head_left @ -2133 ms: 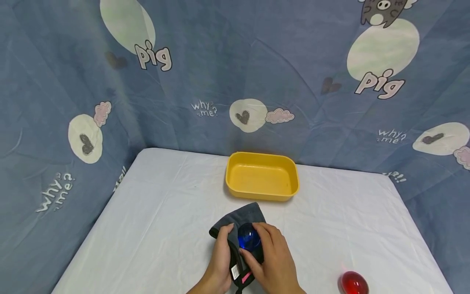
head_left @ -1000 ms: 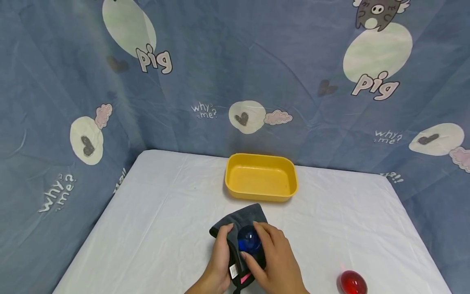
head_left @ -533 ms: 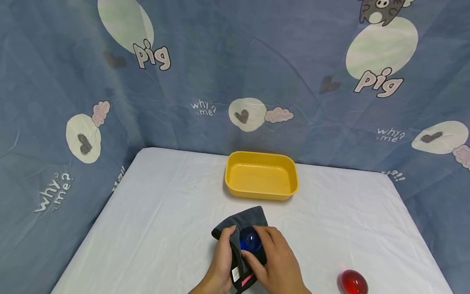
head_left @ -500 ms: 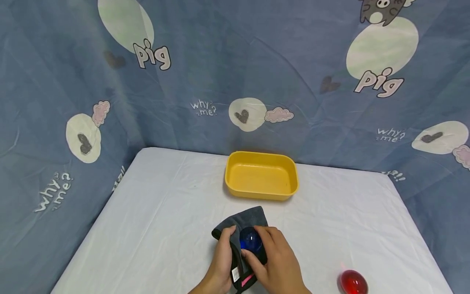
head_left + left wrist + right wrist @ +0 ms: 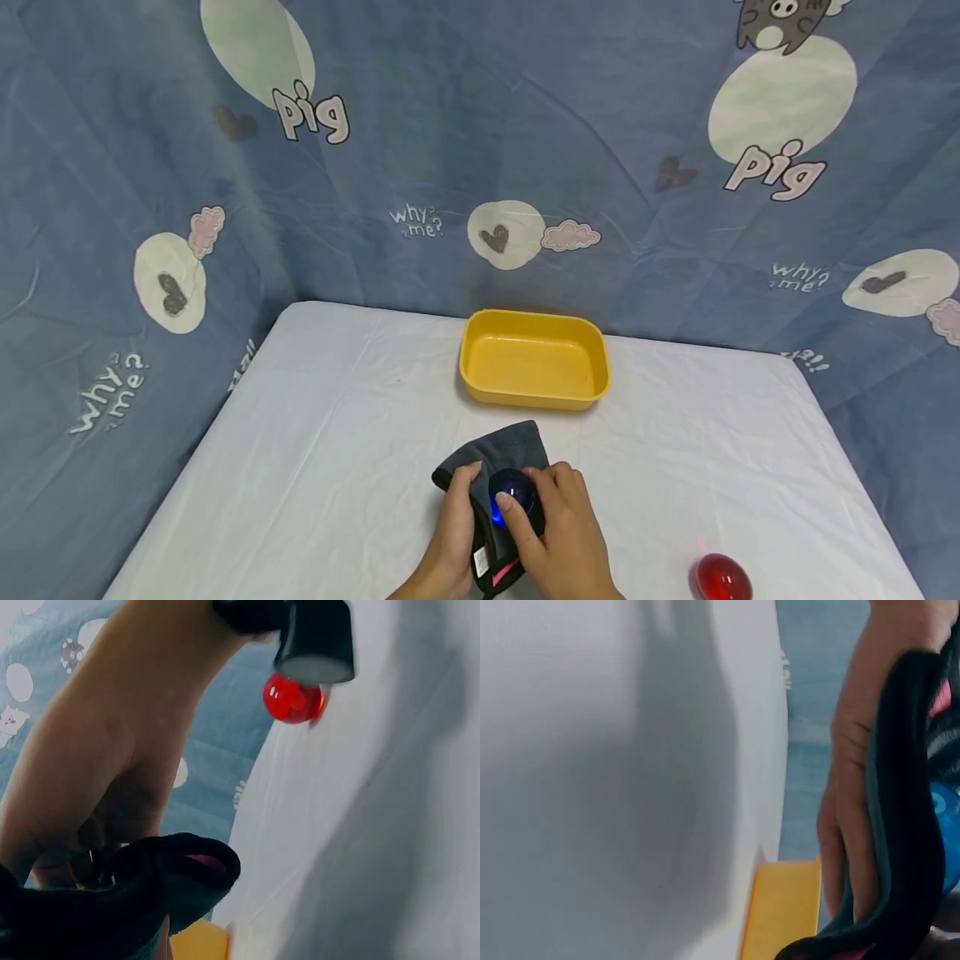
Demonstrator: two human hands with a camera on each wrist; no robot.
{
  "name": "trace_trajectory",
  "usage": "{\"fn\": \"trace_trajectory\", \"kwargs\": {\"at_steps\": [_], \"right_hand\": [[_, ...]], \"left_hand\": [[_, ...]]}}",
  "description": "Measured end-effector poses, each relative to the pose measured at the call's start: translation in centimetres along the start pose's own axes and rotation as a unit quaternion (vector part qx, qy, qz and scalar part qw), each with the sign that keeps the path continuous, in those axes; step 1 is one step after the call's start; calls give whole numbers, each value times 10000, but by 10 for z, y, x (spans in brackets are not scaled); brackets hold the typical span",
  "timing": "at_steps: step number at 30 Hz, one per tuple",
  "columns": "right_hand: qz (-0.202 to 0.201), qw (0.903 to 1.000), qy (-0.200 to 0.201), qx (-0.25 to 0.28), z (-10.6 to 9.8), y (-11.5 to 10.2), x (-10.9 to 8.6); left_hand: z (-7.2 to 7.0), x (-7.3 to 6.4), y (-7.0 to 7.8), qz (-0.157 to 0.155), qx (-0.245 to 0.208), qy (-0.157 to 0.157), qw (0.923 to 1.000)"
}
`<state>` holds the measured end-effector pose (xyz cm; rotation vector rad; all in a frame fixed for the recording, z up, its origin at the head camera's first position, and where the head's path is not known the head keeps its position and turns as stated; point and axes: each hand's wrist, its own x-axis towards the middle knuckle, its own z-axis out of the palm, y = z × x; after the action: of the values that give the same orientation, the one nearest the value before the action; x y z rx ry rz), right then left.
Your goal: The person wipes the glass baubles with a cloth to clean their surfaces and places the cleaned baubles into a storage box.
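In the head view a clear blue ball [image 5: 512, 485] sits on a dark grey cloth [image 5: 513, 443] with black edging, a white tag and a bit of pink. My left hand [image 5: 452, 533] grips the cloth from the left, thumb on top. From the right, my right hand [image 5: 567, 533] pinches the ball between thumb and fingers. In the right wrist view, fingers [image 5: 855, 825] lie flat along the underside of the cloth [image 5: 904, 825], and part of the blue ball [image 5: 949, 832] shows. The left wrist view has the dark cloth [image 5: 135, 900] below a hand and wrist.
A yellow rectangular tub [image 5: 534, 398] stands beyond the hands at the back of the white-covered table [image 5: 337, 467]. To the right, near the front, lies a clear red ball [image 5: 723, 577]. Blue printed fabric [image 5: 420, 150] hangs around the back and sides.
My right thumb has moved up over the front of the blue ball and my right fingers have slid down a little. The ball sits slightly lower. The left hand keeps its hold on the cloth.
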<state>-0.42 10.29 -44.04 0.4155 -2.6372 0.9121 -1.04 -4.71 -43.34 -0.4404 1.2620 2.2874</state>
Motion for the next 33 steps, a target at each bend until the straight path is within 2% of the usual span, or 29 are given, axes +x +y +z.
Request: {"fn": "trace_trajectory", "kwargs": {"at_steps": [6, 11, 15, 20, 23, 28, 33], "right_hand": [[-752, 9966, 103, -314, -4, -1, -7], [-1267, 9902, -87, -580, -11, 0, -7], [-1402, 9871, -111, -768, -11, 1, -6], [-1562, 9859, 98, -593, -8, 2, -5], [-1491, 9874, 123, -513, -7, 3, -6], [-1036, 9943, -73, -246, -6, 5, -5], [-671, 9977, 29, -63, -5, 8, -3]], "left_hand": [[-2, 0, 6, 183, 31, 15, 9998], [-1, 0, 7, 124, -53, -34, 9999], [0, -1, 4, -20, -148, -113, 9998], [-1, -3, 2, -181, -123, -115, 9997], [-2, -4, 0, -133, -105, -158, 9997], [-4, -4, -2, -29, -116, -163, 9998], [-2, -5, -1, -8, -158, -208, 9997]]}}
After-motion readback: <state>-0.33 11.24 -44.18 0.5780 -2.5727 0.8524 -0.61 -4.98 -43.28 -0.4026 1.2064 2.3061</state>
